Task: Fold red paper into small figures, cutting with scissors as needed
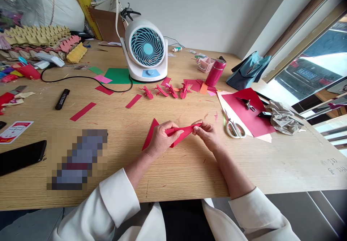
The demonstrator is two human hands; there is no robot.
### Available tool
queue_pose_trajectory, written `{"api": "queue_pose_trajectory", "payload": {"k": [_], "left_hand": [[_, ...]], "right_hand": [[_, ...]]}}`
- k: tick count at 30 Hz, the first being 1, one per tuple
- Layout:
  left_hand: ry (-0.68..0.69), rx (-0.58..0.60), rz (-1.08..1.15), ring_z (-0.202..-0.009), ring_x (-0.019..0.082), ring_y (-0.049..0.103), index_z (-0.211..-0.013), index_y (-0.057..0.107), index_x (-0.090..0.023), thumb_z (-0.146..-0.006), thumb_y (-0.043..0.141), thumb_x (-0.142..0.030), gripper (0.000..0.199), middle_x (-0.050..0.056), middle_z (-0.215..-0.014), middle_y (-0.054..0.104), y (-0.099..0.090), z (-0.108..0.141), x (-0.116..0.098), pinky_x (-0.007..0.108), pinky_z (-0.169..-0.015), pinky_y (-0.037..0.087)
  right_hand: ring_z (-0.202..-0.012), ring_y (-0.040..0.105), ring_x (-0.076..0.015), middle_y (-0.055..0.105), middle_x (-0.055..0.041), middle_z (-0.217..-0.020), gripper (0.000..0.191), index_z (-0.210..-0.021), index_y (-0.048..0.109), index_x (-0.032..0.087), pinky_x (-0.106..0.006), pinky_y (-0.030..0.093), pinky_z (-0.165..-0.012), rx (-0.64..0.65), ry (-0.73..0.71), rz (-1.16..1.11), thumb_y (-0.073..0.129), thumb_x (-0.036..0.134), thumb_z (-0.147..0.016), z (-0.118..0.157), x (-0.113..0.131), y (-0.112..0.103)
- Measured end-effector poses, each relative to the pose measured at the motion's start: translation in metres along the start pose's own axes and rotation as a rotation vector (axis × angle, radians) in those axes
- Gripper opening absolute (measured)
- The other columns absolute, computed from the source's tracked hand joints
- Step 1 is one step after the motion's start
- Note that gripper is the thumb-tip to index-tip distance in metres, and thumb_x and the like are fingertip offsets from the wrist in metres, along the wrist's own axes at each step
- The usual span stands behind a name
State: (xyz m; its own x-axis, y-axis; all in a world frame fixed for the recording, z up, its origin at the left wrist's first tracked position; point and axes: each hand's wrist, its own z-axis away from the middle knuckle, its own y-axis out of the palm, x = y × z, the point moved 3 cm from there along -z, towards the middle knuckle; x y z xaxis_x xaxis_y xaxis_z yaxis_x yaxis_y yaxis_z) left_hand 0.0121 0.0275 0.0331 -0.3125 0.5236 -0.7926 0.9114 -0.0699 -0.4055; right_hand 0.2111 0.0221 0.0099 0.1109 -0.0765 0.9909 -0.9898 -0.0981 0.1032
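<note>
A piece of red paper (184, 134) is held between both hands just above the table, and it looks folded along its upper edge. My left hand (162, 137) grips its left part, the thumb lying on top. At the paper's right end, my right hand (206, 134) pinches the tip between thumb and fingers. Another red sheet (150, 134) lies partly beneath my left hand. Beyond the hands, several red folded paper figures (173, 91) stand in a row. To the right of my right hand lie white-handled scissors (235, 129).
A white fan (148, 49) stands behind the figures. Red strips (83, 111), a black marker (62, 99) and a phone (23, 157) lie to the left. On the right are a large red sheet (245, 111), a red flask (215, 73) and a teal bag (248, 71).
</note>
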Motion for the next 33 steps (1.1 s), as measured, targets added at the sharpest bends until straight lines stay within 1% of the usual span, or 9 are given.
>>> {"api": "queue_pose_trajectory", "payload": {"k": [8, 13, 23, 33], "left_hand": [[-0.003, -0.007, 0.005, -0.066, 0.012, 0.058, -0.073, 0.060, -0.018, -0.084, 0.066, -0.025, 0.015, -0.002, -0.070, 0.064, -0.0010, -0.0008, -0.0009, 0.023, -0.064, 0.044], [-0.015, -0.011, 0.000, -0.065, 0.012, 0.057, -0.073, 0.062, -0.018, -0.084, 0.067, -0.026, 0.014, -0.002, -0.070, 0.064, -0.0020, -0.0010, -0.0021, 0.023, -0.065, 0.043], [-0.020, -0.010, -0.017, -0.063, 0.011, 0.056, -0.073, 0.061, -0.018, -0.084, 0.066, -0.029, 0.016, -0.002, -0.069, 0.064, -0.0024, -0.0013, 0.0009, 0.023, -0.064, 0.043], [-0.045, -0.012, -0.003, -0.063, 0.011, 0.056, -0.073, 0.061, -0.018, -0.083, 0.066, -0.029, 0.016, -0.003, -0.068, 0.063, -0.0027, -0.0018, 0.0036, 0.022, -0.064, 0.043]], "right_hand": [[-0.060, 0.054, -0.0102, 0.062, 0.0011, -0.063, 0.029, -0.078, 0.072, 0.020, -0.025, 0.045, -0.063, -0.012, 0.035, -0.040, 0.080, 0.048, -0.074, 0.0005, 0.0013, -0.0010], [-0.061, 0.054, -0.0112, 0.064, 0.0005, -0.064, 0.029, -0.076, 0.073, 0.020, -0.026, 0.045, -0.063, -0.028, 0.063, -0.053, 0.080, 0.048, -0.073, 0.0007, -0.0008, -0.0026], [-0.064, 0.055, -0.0117, 0.065, -0.0004, -0.067, 0.024, -0.078, 0.074, 0.020, -0.026, 0.045, -0.066, -0.016, 0.058, -0.073, 0.076, 0.045, -0.079, 0.0018, -0.0047, -0.0054], [-0.064, 0.054, -0.0116, 0.064, -0.0006, -0.065, 0.026, -0.075, 0.074, 0.020, -0.025, 0.044, -0.066, -0.008, 0.060, -0.105, 0.076, 0.046, -0.078, 0.0010, -0.0048, -0.0042]]}}
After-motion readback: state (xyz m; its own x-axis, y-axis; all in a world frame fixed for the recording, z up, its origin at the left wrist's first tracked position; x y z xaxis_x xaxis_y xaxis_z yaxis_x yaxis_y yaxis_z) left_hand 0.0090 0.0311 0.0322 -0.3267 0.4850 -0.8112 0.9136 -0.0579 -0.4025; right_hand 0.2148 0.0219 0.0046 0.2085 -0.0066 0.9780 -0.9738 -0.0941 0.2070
